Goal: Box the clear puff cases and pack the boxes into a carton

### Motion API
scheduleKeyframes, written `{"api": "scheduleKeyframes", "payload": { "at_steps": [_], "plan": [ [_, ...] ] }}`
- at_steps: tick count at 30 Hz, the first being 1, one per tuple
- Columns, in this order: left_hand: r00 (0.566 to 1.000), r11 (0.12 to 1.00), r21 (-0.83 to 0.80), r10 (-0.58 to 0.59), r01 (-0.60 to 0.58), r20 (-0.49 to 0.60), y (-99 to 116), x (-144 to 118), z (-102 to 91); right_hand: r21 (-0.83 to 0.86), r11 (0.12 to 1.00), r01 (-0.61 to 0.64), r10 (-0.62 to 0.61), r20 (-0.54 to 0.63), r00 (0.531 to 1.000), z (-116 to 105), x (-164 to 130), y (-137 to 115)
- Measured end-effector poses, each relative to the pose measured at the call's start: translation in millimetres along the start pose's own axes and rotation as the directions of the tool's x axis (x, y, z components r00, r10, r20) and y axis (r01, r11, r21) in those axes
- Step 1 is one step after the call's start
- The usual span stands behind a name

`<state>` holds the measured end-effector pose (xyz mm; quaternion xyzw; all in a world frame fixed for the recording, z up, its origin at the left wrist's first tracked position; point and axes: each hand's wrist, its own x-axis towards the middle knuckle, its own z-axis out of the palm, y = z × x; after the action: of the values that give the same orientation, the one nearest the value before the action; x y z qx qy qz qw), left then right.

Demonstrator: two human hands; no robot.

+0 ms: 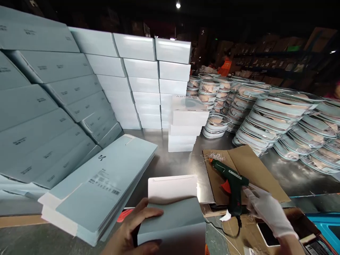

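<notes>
My bare left hand (140,226) is closed around the left side of a pale blue carton (175,221), thumb low and fingers on top. The carton's white-lined flap (172,187) stands up at its far end. A white glove covers my right hand (268,212), whose partly blurred fingers reach out at the back of a green glue gun (231,173). They do not wrap round its handle, and I cannot tell whether they touch it. The gun has a red trigger and orange nozzle, and its nozzle lies by glue scraps on a cardboard sheet (255,170).
Flat folded cartons (106,180) lie at left. Walls of pale blue boxes (140,67) rise behind them, with a short box stack (187,124) mid-table. Clear-lidded oval containers (265,120) stand stacked at right. A cable (236,232) and a phone-like device (267,233) are near my right hand.
</notes>
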<state>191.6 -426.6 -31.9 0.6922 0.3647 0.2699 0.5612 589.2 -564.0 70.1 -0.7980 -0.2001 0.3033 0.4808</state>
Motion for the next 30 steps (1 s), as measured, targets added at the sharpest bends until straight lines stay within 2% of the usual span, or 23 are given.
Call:
{"api": "scheduleKeyframes", "payload": {
  "at_steps": [2, 4, 5, 6, 8, 9, 10, 11, 13, 14, 16, 18, 19, 20, 22, 23, 24, 25, 27, 28, 29, 30],
  "plan": [
    [1.0, 0.999, 0.016, 0.029, -0.029, -0.008, 0.7, -0.6, 3.3, -0.05, 0.996, 0.07, -0.071, -0.025, 0.997, -1.1, -10.4, 5.9],
    [0.998, 0.998, 0.029, 0.053, -0.052, -0.024, -0.9, 0.2, 6.6, -0.026, 0.97, 0.243, -0.241, 0.073, 0.968, 15.8, -30.7, 9.5],
    [0.997, 0.997, 0.034, 0.067, -0.066, -0.029, -2.4, 1.2, 8.5, 0.018, 0.939, 0.343, -0.341, 0.181, 0.922, 30.0, -41.3, 10.3],
    [0.996, 0.996, 0.036, 0.081, -0.08, -0.03, -4.1, 2.4, 10.9, 0.086, 0.901, 0.424, -0.429, 0.309, 0.849, 46.1, -50.4, 10.7],
    [0.992, 0.993, 0.012, 0.12, -0.12, -0.034, -6.7, 5.2, 17.7, 0.236, 0.841, 0.487, -0.533, 0.515, 0.671, 77.0, -62.8, 12.0],
    [0.988, 0.989, -0.026, 0.146, -0.148, -0.048, -6.9, 6.5, 21.9, 0.29, 0.82, 0.494, -0.564, 0.56, 0.607, 89.2, -66.1, 13.4],
    [0.982, 0.98, -0.09, 0.171, -0.178, -0.077, -6.1, 7.5, 26.3, 0.324, 0.801, 0.503, -0.59, 0.568, 0.574, 98.2, -68.2, 15.6],
    [0.973, 0.961, -0.173, 0.194, -0.214, -0.127, -4.1, 8.4, 30.3, 0.332, 0.785, 0.523, -0.61, 0.558, 0.562, 104.1, -69.4, 18.3],
    [0.946, 0.901, -0.316, 0.236, -0.299, -0.222, 3.0, 9.9, 35.1, 0.255, 0.755, 0.605, -0.623, 0.566, 0.539, 108.9, -70.6, 23.4],
    [0.935, 0.879, -0.343, 0.26, -0.332, -0.239, 7.6, 10.7, 34.9, 0.199, 0.71, 0.675, -0.643, 0.575, 0.506, 109.1, -71.1, 24.8],
    [0.927, 0.886, -0.282, 0.33, -0.369, -0.179, 17.2, 12.8, 28.8, 0.103, 0.557, 0.824, -0.698, 0.595, 0.398, 108.7, -71.7, 24.0],
    [0.925, 0.914, -0.146, 0.38, -0.377, -0.01, 25.0, 15.4, 17.2, 0.054, 0.398, 0.916, -0.744, 0.603, 0.288, 108.7, -71.7, 18.6],
    [0.919, 0.92, -0.096, 0.387, -0.38, 0.071, 27.8, 16.9, 10.7, 0.051, 0.346, 0.937, -0.757, 0.605, 0.247, 108.7, -71.3, 15.0],
    [0.912, 0.922, -0.067, 0.386, -0.381, 0.137, 29.8, 18.4, 4.5, 0.052, 0.324, 0.945, -0.755, 0.616, 0.225, 108.3, -70.9, 11.2],
    [0.902, 0.928, -0.066, 0.372, -0.367, 0.22, 31.6, 20.7, -6.3, 0.068, 0.323, 0.944, -0.75, 0.627, 0.211, 105.6, -69.6, 4.5],
    [0.904, 0.931, -0.08, 0.365, -0.356, 0.222, 31.7, 21.4, -10.6, 0.076, 0.347, 0.935, -0.741, 0.633, 0.224, 103.0, -68.8, 2.3],
    [0.915, 0.935, -0.097, 0.355, -0.342, 0.19, 31.3, 21.8, -14.1, 0.083, 0.406, 0.91, -0.728, 0.631, 0.267, 99.6, -67.8, 1.2],
    [0.934, 0.938, -0.118, 0.338, -0.325, 0.114, 30.4, 21.9, -16.6, 0.102, 0.507, 0.856, -0.702, 0.625, 0.342, 95.9, -66.7, 1.2],
    [0.957, 0.938, -0.225, 0.224, -0.263, -0.186, 27.0, 21.5, -17.7, 0.183, 0.732, 0.656, -0.614, 0.594, 0.519, 89.0, -64.0, 4.5],
    [0.932, 0.92, -0.325, 0.098, -0.218, -0.348, 24.3, 21.4, -15.6, 0.214, 0.812, 0.543, -0.554, 0.577, 0.6, 86.7, -62.4, 7.2],
    [0.887, 0.881, -0.441, -0.058, -0.171, -0.458, 21.0, 21.7, -11.6, 0.225, 0.861, 0.457, -0.497, 0.562, 0.661, 85.5, -60.7, 9.9],
    [0.842, 0.826, -0.55, -0.205, -0.125, -0.499, 17.1, 22.5, -6.1, 0.209, 0.886, 0.414, -0.457, 0.548, 0.701, 85.2, -59.0, 11.9]
  ]
}}
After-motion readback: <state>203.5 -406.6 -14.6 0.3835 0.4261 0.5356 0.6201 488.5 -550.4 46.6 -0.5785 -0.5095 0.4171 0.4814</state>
